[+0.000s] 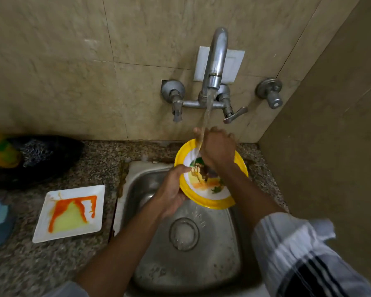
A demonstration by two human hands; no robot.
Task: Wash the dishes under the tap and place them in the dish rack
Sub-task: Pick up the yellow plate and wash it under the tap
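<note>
Right now the yellow plate is held tilted over the back of the sink, under the tap, so the running stream can strike its dirty face and carry the scraps down toward the drain. The left hand has its grip pinched on the plate's rim at about nine o'clock, thumb on the face and fingers behind, which steadies the tilt. The right hand lies across the plate's upper half, around twelve o'clock, fingers loosely curled in the water; it looks to be rubbing rather than clamping, though I cannot tell whether it holds anything. Green and orange food remains near the plate's centre. On the counter at eight o'clock from the sink, a white square plate smeared with orange sauce waits unwashed. No dish rack is in view.
</note>
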